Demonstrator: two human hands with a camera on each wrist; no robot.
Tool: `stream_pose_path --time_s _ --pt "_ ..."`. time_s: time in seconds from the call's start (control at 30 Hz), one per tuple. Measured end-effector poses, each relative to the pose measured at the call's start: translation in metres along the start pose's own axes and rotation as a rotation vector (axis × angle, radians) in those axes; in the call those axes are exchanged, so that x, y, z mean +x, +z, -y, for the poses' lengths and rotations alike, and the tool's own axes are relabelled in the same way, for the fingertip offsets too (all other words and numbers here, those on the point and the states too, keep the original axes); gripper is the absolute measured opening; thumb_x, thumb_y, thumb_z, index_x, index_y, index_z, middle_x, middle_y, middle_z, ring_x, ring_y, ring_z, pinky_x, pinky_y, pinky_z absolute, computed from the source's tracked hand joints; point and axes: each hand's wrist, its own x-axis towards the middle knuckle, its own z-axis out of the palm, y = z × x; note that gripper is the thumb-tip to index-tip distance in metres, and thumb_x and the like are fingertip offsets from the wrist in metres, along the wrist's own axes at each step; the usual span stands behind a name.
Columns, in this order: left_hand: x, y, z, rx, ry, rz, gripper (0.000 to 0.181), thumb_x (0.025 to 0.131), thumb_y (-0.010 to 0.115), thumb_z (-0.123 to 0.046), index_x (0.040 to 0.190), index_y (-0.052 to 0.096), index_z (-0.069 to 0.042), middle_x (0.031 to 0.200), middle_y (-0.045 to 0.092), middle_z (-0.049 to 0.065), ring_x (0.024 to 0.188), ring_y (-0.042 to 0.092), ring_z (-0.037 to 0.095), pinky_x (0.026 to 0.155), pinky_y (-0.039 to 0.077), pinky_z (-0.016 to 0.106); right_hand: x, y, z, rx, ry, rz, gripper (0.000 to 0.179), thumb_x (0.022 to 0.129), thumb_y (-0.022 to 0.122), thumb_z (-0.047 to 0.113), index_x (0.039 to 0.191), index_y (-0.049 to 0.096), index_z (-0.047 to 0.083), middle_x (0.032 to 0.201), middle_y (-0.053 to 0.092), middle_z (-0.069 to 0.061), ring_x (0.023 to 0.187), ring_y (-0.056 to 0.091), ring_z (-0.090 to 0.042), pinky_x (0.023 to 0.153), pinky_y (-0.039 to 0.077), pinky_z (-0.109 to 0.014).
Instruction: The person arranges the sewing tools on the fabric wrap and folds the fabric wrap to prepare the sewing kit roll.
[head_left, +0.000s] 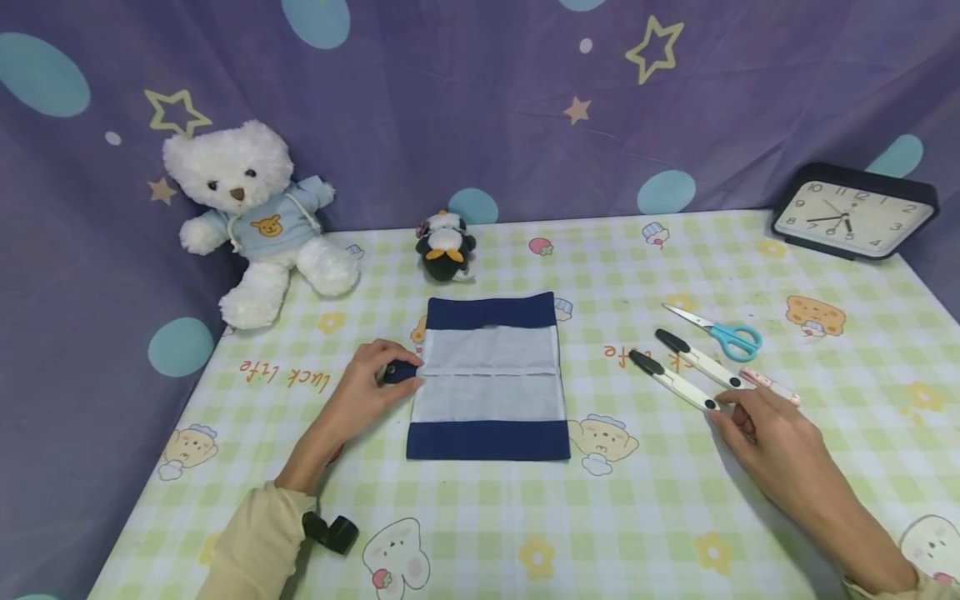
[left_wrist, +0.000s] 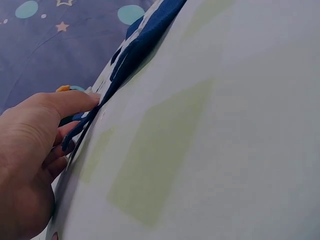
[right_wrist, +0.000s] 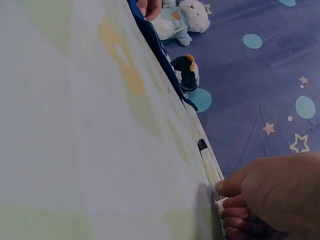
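Note:
A navy-and-pale-grey cloth case [head_left: 487, 396] lies spread flat with a seam across its middle. At its left edge, my left hand [head_left: 372, 375] grips the case around a short navy tab [head_left: 401, 372] with a snap; in the left wrist view the thumb lies on the cloth edge and the fingers curl behind the tab. My right hand [head_left: 776, 437] pinches the near end of white thread snips [head_left: 678, 383] with a black cap. A second, matching pair of snips [head_left: 697, 358] lies just behind. The right fingers partly cover a pink-and-white stick-shaped item [head_left: 772, 385].
Blue-handled scissors [head_left: 735, 340] lie behind the snips. A white teddy bear [head_left: 258, 221] and a small penguin plush [head_left: 445, 246] sit at the back, with a black clock [head_left: 855, 212] at back right. A patterned cloth [head_left: 637, 533] covers the table before a purple curtain [head_left: 480, 108].

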Motion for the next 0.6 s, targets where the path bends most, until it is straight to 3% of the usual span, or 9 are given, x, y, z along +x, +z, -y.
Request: stream_pose_path --time_s 0.6 --pt "0.0028 -0.0002 0.0000 -0.017 0.019 0.009 0.011 0.094 0.079 -0.014 0.104 0.075 -0.014 0.121 0.060 0.008 0.122 0.045 0.035 0.102 0.034 0.058 0.0006 0.0036 0.0004 0.038 0.010 -0.013 0.026 0.080 0.086 0.000 0.100 0.070 0.000 0.077 0.052 0.004 0.067 0.042 -0.009 0.056 0.037 -0.030"
